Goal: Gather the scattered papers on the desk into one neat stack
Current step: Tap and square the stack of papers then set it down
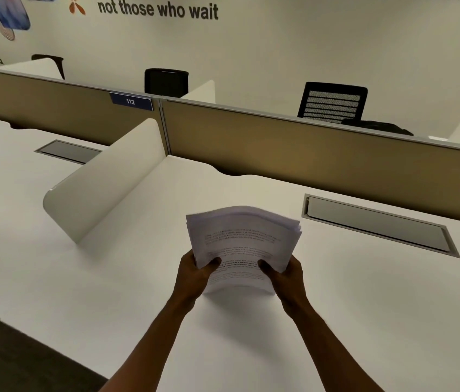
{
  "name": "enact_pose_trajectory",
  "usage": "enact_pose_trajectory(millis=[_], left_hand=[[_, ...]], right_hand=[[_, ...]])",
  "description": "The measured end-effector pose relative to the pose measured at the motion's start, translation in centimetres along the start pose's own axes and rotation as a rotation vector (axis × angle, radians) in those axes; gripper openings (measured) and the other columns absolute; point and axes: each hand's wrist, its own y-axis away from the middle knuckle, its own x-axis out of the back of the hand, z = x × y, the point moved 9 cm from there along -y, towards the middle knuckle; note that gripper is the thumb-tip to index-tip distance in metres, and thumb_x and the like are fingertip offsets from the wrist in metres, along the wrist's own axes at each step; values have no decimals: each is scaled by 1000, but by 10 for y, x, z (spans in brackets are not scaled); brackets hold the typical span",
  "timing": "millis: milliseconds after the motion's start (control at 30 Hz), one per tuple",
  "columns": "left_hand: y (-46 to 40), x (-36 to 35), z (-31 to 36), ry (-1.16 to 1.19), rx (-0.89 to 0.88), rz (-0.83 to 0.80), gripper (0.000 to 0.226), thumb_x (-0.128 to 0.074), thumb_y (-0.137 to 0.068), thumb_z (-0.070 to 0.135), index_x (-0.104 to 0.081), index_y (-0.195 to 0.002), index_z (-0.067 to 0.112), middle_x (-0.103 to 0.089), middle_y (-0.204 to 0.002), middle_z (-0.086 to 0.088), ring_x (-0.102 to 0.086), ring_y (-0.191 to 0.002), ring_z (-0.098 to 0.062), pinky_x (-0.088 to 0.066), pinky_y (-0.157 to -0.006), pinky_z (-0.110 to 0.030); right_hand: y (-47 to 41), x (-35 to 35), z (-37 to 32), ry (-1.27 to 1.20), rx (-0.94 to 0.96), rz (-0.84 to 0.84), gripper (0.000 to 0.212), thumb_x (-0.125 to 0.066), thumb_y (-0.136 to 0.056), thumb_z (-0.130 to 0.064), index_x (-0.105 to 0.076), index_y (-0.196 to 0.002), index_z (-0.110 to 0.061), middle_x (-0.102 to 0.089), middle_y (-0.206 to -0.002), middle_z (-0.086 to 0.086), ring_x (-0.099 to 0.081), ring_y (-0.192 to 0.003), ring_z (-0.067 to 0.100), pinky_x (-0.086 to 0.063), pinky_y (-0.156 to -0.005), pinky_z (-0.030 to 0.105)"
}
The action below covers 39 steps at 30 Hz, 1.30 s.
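From where I stand, the risk runs across the scene from the left: the rounded, glossy cream side divider (104, 179) stands well clear and should not snag anything, but the smooth white laminate desk (53, 278) beneath looks slippery, so a sheet that escapes would likely skate away. The left hand (194, 274) grips the lower left edge of the sheaf of printed white papers (244, 244), thumb curled over the front and fingers hidden behind. The sheaf stands nearly upright, its bottom edge on or just above the desk; I cannot tell which. It bows forward, and its top corners fan unevenly, so the thin, limp sheets may splay or slide out if either grip slackens during squaring. The right hand (285, 274) pinches the lower right edge likewise, thumb wrapped over the print. Further right, the recessed grey metal cable flap (375, 224) lies flush and apart.
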Motion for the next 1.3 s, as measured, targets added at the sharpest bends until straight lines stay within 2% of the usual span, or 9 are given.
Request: enact_pose_trajectory(millis=[200, 333, 467, 733, 833, 967, 1067, 1200, 1300], left_hand=[[5, 3, -6, -20, 11, 30, 22, -70, -85, 21, -70, -106, 31, -76, -103, 5, -70, -100, -21, -59, -79, -32], [2, -2, -7, -62, 29, 5, 18, -66, -93, 17, -69, -109, 25, -74, -105, -1, -69, -101, -26, -59, -86, -44], [-2, -1, 6, -52, -31, 22, 25, -67, -84, 31, -70, -109, 29, -76, -102, 7, -71, -94, -18, -61, -76, -32], [3, 6, -18, -162, 64, -7, 26, -66, -92, 15, -64, -113, 30, -72, -111, 5, -66, -110, -27, -57, -83, -30], [5, 16, 11, -200, -17, 55, 56, -76, -85, 21, -51, -134, 32, -64, -128, 5, -63, -116, -22, -55, -88, -30], [16, 44, 117, -494, -439, 351, 109, -83, -73, 41, -15, -157, 27, -30, -159, 1, -31, -146, -16, -31, -115, -28], [10, 25, 184, -801, -628, 131, 106, -75, -70, 59, -17, -156, 34, -33, -160, 5, -23, -150, -13, -18, -120, -24], [-13, 4, 180, -906, -352, -329, 77, -86, -69, 39, -53, -139, 35, -69, -123, 7, -62, -114, -13, -49, -95, -32], [-20, 5, 161, -905, -247, -359, 30, -80, -79, 31, -74, -105, 16, -72, -94, 0, -69, -90, -23, -52, -74, -35]], right_hand=[[3, 3, 12, 4, -25, 39, 30, -74, -87, -15, -69, -108, -36, -75, -104, -9, -70, -96, 16, -61, -81, 34], [3, 1, 12, 8, -40, 24, 29, -72, -89, -17, -67, -117, -22, -73, -110, -1, -68, -101, 24, -60, -85, 42], [-2, 3, -1, -21, 14, 28, 34, -75, -83, -27, -68, -116, -25, -74, -108, -4, -71, -97, 17, -62, -78, 34], [4, 7, 11, 237, 39, 59, 27, -67, -92, -12, -64, -114, -28, -71, -105, -10, -67, -98, 11, -58, -77, 21], [1, 11, -19, 367, 149, 43, 28, -65, -93, -10, -64, -107, -34, -69, -95, -19, -67, -86, -2, -54, -67, 11], [-7, 11, -65, 594, 319, -30, 20, -62, -91, -6, -67, -95, -25, -67, -82, -15, -64, -75, 1, -48, -64, 13], [-12, -1, -95, 733, 402, -120, 15, -60, -88, -10, -69, -94, -21, -71, -82, -8, -64, -71, 11, -47, -62, 18], [-14, -18, -123, 866, 448, -215, 16, -63, -87, -11, -70, -96, -22, -74, -86, -5, -65, -73, 17, -49, -65, 29], [-13, -28, -130, 919, 435, -300, 15, -63, -85, -20, -67, -97, -29, -75, -88, -7, -67, -77, 18, -53, -67, 31]])
